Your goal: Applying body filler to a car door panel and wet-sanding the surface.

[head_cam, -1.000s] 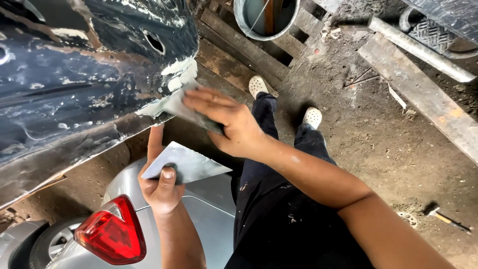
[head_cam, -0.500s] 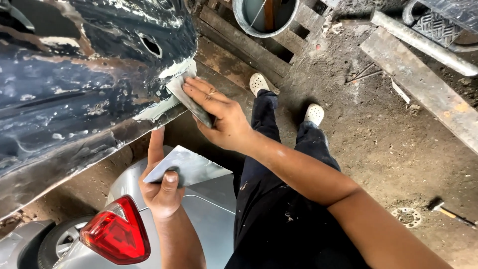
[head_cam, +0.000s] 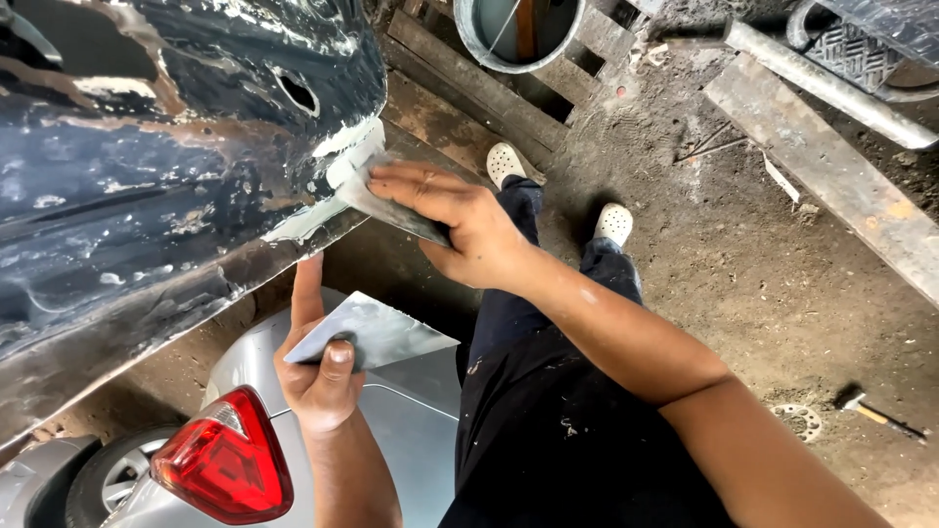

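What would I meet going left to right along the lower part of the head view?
Red tail light → left hand holding a flat metal plate → dark trousers → right forearm → small round metal disc on the dirt → hammer.

The right hand [head_cam: 460, 220] presses a flat metal scraper [head_cam: 386, 205] against the lower edge of a dark, scratched car panel [head_cam: 166, 166], where pale filler [head_cam: 337, 166] is spread. The left hand [head_cam: 318, 376] holds a second flat blade [head_cam: 377, 332], thumb on top, index finger pointing up. Below it a red tail light [head_cam: 225, 460] shows. A small tool, probably a hammer [head_cam: 871, 411], lies on the dirt floor [head_cam: 743, 264].
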